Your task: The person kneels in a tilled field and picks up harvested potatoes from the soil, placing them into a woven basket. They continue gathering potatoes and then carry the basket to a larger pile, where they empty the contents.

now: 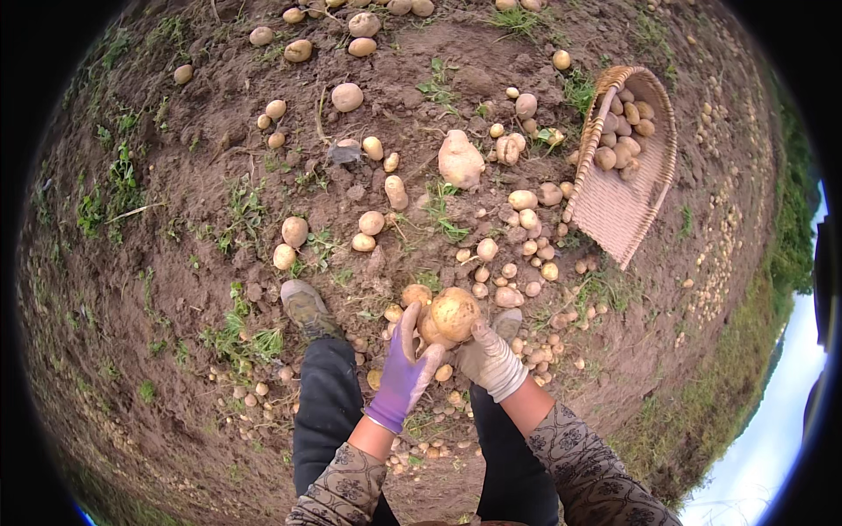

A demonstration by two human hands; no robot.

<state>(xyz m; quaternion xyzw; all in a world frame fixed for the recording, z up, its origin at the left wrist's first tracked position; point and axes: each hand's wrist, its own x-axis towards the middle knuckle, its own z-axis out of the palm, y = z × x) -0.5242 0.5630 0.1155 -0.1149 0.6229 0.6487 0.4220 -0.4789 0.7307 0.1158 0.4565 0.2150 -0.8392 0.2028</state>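
My left hand point(401, 368), in a purple work glove, grips the left side of a cluster of large potatoes point(454, 314) in front of my legs. From the right, my right hand point(490, 358), in a whitish glove, holds the same potatoes, and its fingers are partly hidden by them. Another potato point(416, 294) lies close beyond my left fingertips; whether it touches the held ones I cannot tell. Many loose potatoes lie on the soil around, among them a big knobbly one point(460, 160) further ahead.
A woven wicker scoop basket point(618, 220) with several potatoes in it rests on the soil at the right. My left shoe point(308, 308) and right shoe point(507, 323) stand among small potatoes. Green weeds point(240, 338) grow left of my leg. Grass borders the field at far right.
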